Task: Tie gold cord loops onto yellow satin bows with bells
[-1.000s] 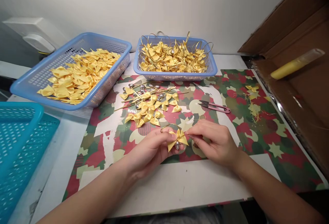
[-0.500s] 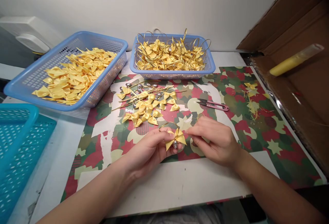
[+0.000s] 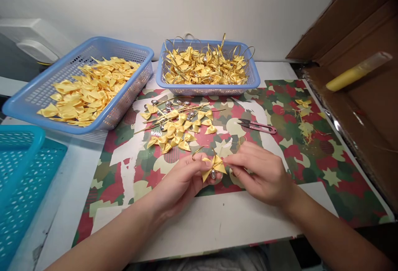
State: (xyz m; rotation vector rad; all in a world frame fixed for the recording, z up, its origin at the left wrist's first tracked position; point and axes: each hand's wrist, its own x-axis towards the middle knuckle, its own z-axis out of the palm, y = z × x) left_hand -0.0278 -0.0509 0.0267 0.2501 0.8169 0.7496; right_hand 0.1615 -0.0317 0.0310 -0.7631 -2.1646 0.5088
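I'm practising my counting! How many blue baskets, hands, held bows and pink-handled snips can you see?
Blue baskets: 2
Hands: 2
Held bow: 1
Pink-handled snips: 1
Total: 6

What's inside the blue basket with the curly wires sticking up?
Yellow bows, gold wires and some silver bits show in the basket. The heap covers the bottom, so whatever lies deep down can't be seen.
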